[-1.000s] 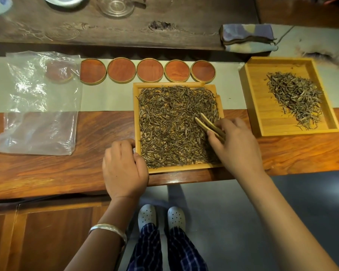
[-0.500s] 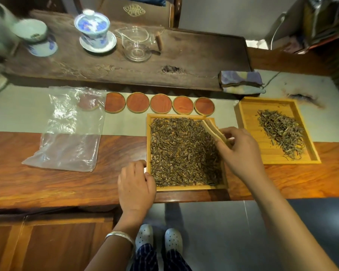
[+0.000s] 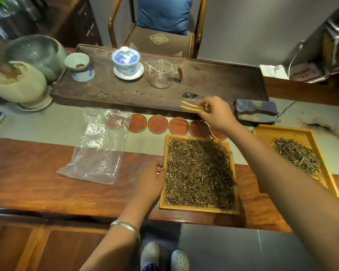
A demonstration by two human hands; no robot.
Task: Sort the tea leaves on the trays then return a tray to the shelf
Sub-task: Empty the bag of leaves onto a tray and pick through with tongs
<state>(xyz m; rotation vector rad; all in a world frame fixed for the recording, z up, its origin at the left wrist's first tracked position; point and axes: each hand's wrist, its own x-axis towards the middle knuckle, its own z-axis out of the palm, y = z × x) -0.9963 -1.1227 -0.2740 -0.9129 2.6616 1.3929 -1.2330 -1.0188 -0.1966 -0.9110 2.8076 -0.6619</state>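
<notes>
Reaching up past the centre of the frame, the right hand (image 3: 216, 112) now pinches the bamboo tongs (image 3: 191, 107) over the near edge of the dark wooden tea board (image 3: 223, 79), whereas a second ago it worked them among the tea leaves (image 3: 199, 171) in the middle tray (image 3: 200, 209). The left hand (image 3: 150, 181) has stayed against that tray's left edge, fingers curled loosely, holding nothing. The view has also tilted up, bringing a chair (image 3: 160, 36) with a blue cushion and a grey wall into the top of the frame. A reddish wooden counter (image 3: 37, 173) with a pale runner carries everything. At right, a second tray (image 3: 262, 132) holds a smaller heap of leaves, partly hidden by the right forearm. A row of round coasters (image 3: 158, 124) sits just beyond the middle tray, a clear plastic bag (image 3: 100, 145) lies at left, and a lidded cup (image 3: 126, 61) and glass pitcher (image 3: 160, 74) stand on the board.
</notes>
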